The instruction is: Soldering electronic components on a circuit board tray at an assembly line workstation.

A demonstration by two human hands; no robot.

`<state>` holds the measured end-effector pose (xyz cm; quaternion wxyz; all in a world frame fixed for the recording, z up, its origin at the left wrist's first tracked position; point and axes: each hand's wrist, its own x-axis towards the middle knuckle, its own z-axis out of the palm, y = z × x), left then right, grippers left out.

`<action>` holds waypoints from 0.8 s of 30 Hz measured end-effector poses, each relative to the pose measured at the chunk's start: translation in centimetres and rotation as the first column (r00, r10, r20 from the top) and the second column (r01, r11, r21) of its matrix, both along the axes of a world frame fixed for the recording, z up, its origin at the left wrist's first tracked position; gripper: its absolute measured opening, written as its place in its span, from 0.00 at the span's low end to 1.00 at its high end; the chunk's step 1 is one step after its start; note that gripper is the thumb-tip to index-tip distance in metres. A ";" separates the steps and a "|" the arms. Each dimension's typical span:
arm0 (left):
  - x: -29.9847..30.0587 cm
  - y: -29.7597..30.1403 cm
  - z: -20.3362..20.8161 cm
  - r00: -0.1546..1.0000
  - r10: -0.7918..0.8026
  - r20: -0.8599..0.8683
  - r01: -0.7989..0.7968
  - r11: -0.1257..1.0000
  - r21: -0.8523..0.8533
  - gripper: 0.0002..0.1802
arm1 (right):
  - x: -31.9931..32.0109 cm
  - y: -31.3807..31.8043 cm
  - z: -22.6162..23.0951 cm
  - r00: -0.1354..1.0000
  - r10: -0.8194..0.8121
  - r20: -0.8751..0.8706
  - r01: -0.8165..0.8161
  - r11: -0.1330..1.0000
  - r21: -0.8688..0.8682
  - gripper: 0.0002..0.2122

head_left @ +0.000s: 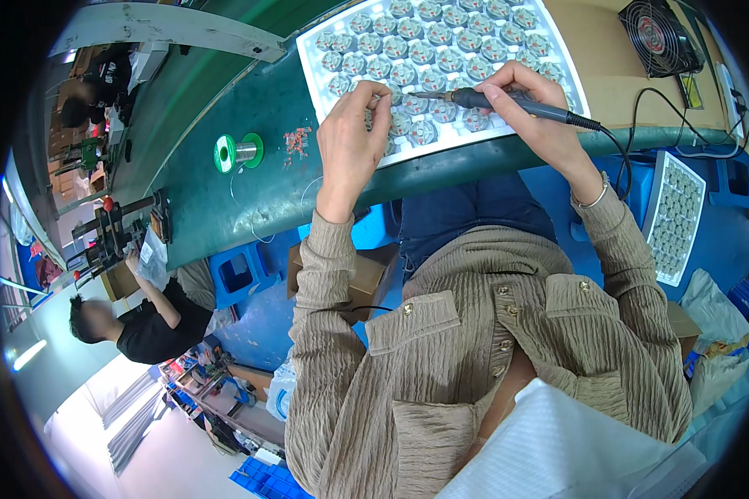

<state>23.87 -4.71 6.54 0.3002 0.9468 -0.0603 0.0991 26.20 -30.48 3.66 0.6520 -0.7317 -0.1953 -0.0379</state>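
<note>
My right hand (528, 104) grips a soldering iron (474, 99) with a dark handle. The iron's metal tip points left, over the white tray (324, 62) of small round grey motor-like parts (422, 52) with reddish bits on top. Close to that tip, my left hand (356, 137) is closed in a pinch above the tray's near left part. A thin solder wire (235, 198) loops from a green-flanged solder spool (240, 153) toward my left wrist; its end between the fingers is too small to make out.
Small reddish pieces (296, 145) lie in a pile on the green bench mat (195, 204). A black fan (659, 37) stands at the far right, near cables. Another filled tray (676, 218) sits lower right. A person in black (166, 324) works at the left.
</note>
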 end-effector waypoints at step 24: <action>0.5 0.0 -0.4 0.998 -0.050 0.026 0.050 0.998 0.028 0.06 | 0.0 -0.2 0.3 1.000 0.001 -0.010 -0.001 1.000 0.005 0.04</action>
